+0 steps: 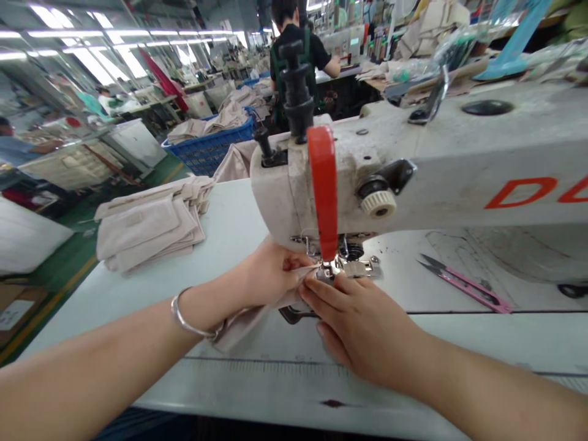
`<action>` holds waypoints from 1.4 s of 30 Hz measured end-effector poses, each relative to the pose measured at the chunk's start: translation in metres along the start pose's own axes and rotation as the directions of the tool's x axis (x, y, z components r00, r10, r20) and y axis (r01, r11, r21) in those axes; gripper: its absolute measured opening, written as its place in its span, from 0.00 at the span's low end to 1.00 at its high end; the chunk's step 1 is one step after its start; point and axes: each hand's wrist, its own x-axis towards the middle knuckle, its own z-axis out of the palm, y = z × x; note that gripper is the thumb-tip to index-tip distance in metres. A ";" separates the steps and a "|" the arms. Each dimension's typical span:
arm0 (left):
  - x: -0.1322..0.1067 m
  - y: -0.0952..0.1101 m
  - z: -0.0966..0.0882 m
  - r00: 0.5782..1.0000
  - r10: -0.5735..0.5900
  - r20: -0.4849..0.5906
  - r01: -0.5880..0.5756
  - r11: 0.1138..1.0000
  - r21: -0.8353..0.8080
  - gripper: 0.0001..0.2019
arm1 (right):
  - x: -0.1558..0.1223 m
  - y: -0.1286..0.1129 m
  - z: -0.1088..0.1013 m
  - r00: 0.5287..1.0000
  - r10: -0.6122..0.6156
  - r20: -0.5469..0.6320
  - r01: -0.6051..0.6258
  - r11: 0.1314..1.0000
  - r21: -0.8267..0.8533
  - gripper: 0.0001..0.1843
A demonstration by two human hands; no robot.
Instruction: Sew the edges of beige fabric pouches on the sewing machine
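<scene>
A small beige fabric piece [239,324] lies under the presser foot [329,269] of a worn white sewing machine [413,171] with a red guard [323,190]. My left hand [269,272] pinches the fabric just left of the foot, fingers closed on it; a silver bangle circles that wrist. My right hand [362,324] presses down on the fabric in front of the foot, fingers stretched forward and together. Most of the fabric is hidden beneath both hands.
A stack of beige fabric pieces [147,223] sits on the pale table [239,220] at the left. Pink thread snips [463,285] lie to the right under the machine arm. A blue basket [215,147] of fabric stands behind; a person in black works farther back.
</scene>
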 end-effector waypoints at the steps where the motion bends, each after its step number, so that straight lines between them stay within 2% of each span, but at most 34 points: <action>1: 0.002 0.000 -0.002 1.000 0.004 0.009 -0.004 1.000 -0.024 0.11 | 0.000 -0.001 -0.001 1.000 0.008 0.002 -0.008 1.000 -0.009 0.28; 3: 0.003 0.004 -0.004 1.000 -0.003 0.006 0.003 1.000 0.000 0.10 | 0.000 -0.001 -0.002 1.000 0.006 -0.002 -0.006 1.000 -0.016 0.26; 7: -0.004 0.019 -0.003 0.998 -0.050 0.033 0.043 0.982 0.182 0.05 | -0.003 0.001 -0.003 1.000 -0.008 -0.008 0.008 1.000 0.006 0.21; 12: -0.013 0.029 0.003 0.998 0.063 0.020 -0.066 0.911 0.406 0.10 | -0.008 0.004 -0.004 1.000 -0.004 -0.026 0.003 1.000 -0.003 0.20; 14: -0.014 0.029 0.007 0.998 0.057 0.025 -0.062 0.887 0.458 0.09 | -0.010 0.005 -0.005 1.000 0.003 -0.030 -0.003 1.000 0.002 0.18; 16: -0.015 0.030 0.013 0.999 0.042 0.001 -0.038 0.895 0.444 0.07 | -0.012 0.006 -0.006 1.000 0.013 -0.023 -0.013 1.000 0.024 0.16; 20: -0.020 0.032 0.025 0.996 0.043 -0.084 -0.014 0.950 0.311 0.08 | -0.015 0.007 -0.009 1.000 0.028 -0.013 -0.027 0.997 0.074 0.13; 25: -0.022 0.031 0.033 0.996 0.042 -0.081 -0.021 0.969 0.246 0.12 | -0.018 0.008 -0.010 0.999 0.028 -0.016 -0.027 0.995 0.099 0.16; 29: -0.018 0.031 0.030 0.992 0.060 -0.110 -0.032 0.970 0.239 0.11 | -0.018 0.008 -0.008 0.999 0.044 -0.024 -0.041 0.994 0.102 0.19; 31: -0.019 0.029 0.024 0.993 0.065 -0.096 -0.046 0.980 0.192 0.08 | -0.017 0.009 -0.008 0.998 0.054 -0.024 -0.052 0.995 0.085 0.18; 33: -0.026 0.021 0.017 0.992 0.039 -0.116 -0.023 0.991 0.133 0.11 | -0.016 0.010 -0.006 0.998 0.062 -0.024 -0.060 0.997 0.057 0.17; 35: -0.040 0.008 0.012 0.967 -0.053 -0.248 0.094 0.983 0.156 0.11 | -0.015 0.011 -0.005 0.998 0.062 -0.026 -0.062 0.998 0.025 0.18; 37: -0.056 -0.009 0.013 0.889 -0.176 -0.423 0.285 0.935 0.209 0.17 | -0.014 0.011 -0.005 0.998 0.058 -0.028 -0.058 0.998 0.002 0.20; 38: -0.063 -0.017 0.015 0.853 -0.239 -0.464 0.361 0.912 0.196 0.20 | -0.014 0.011 -0.004 0.998 0.055 -0.026 -0.055 0.998 -0.002 0.21; 40: -0.071 -0.028 0.020 0.796 -0.373 -0.476 0.439 0.898 0.031 0.21 | -0.012 0.011 -0.004 0.999 0.047 -0.027 -0.047 0.999 0.010 0.21; 42: -0.071 -0.030 0.024 0.763 -0.503 -0.406 0.391 0.859 -0.329 0.18 | -0.010 0.010 -0.004 0.999 0.031 -0.041 -0.030 0.999 0.030 0.21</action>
